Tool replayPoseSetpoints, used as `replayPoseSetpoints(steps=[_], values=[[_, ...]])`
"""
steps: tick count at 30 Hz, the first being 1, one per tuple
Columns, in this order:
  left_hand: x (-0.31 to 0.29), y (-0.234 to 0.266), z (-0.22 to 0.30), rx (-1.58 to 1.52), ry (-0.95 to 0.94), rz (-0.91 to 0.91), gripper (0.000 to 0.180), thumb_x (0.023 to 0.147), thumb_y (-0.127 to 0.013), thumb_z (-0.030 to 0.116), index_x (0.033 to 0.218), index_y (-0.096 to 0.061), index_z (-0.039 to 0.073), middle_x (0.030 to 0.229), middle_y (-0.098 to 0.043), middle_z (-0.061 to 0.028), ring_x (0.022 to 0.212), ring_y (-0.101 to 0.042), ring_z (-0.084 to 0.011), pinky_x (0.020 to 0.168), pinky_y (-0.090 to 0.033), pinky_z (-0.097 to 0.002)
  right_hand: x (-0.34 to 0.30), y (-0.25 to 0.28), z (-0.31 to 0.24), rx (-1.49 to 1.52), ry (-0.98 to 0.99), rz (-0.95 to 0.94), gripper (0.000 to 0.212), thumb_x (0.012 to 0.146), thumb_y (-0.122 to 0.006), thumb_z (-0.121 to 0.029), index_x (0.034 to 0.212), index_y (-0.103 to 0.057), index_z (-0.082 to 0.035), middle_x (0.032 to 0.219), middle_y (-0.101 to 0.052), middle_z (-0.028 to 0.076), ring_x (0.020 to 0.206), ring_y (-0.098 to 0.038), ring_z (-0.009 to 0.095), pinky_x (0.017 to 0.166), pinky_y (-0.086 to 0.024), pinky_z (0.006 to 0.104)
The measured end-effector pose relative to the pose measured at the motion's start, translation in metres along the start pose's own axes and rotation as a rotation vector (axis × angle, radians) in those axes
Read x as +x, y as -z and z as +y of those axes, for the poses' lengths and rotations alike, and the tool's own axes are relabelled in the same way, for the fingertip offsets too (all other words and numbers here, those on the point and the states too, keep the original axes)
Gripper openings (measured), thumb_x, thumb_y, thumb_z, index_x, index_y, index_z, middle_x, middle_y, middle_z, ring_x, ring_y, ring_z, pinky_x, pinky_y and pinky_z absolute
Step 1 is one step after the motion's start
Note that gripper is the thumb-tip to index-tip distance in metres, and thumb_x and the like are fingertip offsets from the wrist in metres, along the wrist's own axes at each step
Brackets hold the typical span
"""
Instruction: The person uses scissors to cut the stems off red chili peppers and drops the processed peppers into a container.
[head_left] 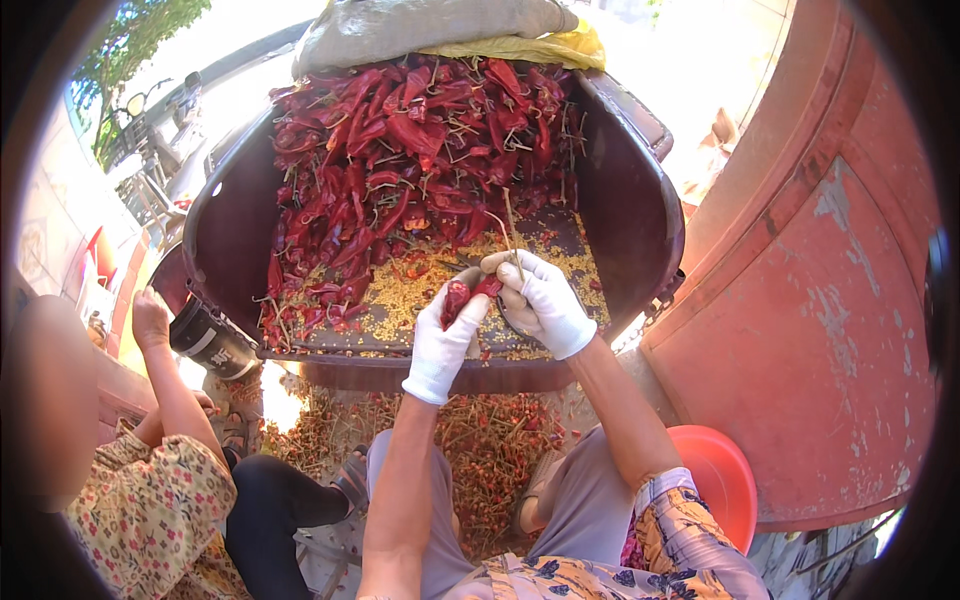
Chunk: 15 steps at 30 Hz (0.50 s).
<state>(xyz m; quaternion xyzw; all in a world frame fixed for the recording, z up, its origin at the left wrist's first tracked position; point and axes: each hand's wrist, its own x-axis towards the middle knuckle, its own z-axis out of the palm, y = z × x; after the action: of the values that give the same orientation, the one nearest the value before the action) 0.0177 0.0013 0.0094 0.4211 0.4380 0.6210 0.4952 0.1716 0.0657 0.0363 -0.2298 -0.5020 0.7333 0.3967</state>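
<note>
Both my hands wear white gloves and meet above the near part of a dark tub. My left hand (445, 340) is closed around a dried red chili pepper (457, 302). Close beside it, my right hand (548, 312) pinches at the chili's stem end, with thin pale stems (513, 228) rising from the fingers. A dark curved edge shows by the right palm, perhaps a tool handle; I cannot make it out. Under my hands, loose yellow seeds (400, 290) cover the tub's floor. A large heap of dried red chilies (420, 150) fills its far part.
The tub's wall (635, 220) curves up at right. A grey and yellow sack (430, 28) lies across its far end. Stems and scraps (490, 450) litter the ground by my feet. An orange-red basin (715, 480) stands right. Another person (160, 490) sits left, near a black cylindrical container (212, 340).
</note>
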Motion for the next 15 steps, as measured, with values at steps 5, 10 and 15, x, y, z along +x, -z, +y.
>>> replayPoseSetpoints(steps=[5,10,15], values=[[0.001,-0.006,-0.005,0.069,-0.102,0.010,0.035,0.088,-0.070,0.019,0.119,-0.061,0.003,0.084,-0.061,0.0024,0.058,-0.048,-0.0021,0.049,-0.040,-0.0199,0.003,0.000,0.006,-0.570,0.374,0.149,0.018,0.092,-0.064,-0.014,0.106,-0.066,-0.003,0.076,-0.058,-0.002,0.066,-0.051,0.005,0.059,-0.041,0.0203],[-0.002,-0.006,-0.001,0.049,0.035,-0.013,0.026,0.090,-0.067,0.022,0.109,-0.063,0.004,0.076,-0.060,0.0032,0.056,-0.049,-0.0031,0.048,-0.039,-0.0205,-0.007,-0.013,0.005,-0.597,0.388,0.244,0.021,0.088,-0.068,-0.007,0.108,-0.068,-0.001,0.092,-0.067,0.002,0.077,-0.059,0.008,0.069,-0.049,0.0231],[-0.004,-0.005,-0.005,-0.112,0.116,-0.036,0.026,0.091,-0.067,0.026,0.107,-0.062,0.006,0.072,-0.059,0.0018,0.055,-0.048,-0.0047,0.048,-0.037,-0.0212,-0.009,-0.022,0.004,-0.188,0.112,0.230,0.025,0.096,-0.059,-0.015,0.116,-0.064,0.000,0.092,-0.068,0.002,0.053,-0.045,0.000,0.048,-0.036,0.0167]])
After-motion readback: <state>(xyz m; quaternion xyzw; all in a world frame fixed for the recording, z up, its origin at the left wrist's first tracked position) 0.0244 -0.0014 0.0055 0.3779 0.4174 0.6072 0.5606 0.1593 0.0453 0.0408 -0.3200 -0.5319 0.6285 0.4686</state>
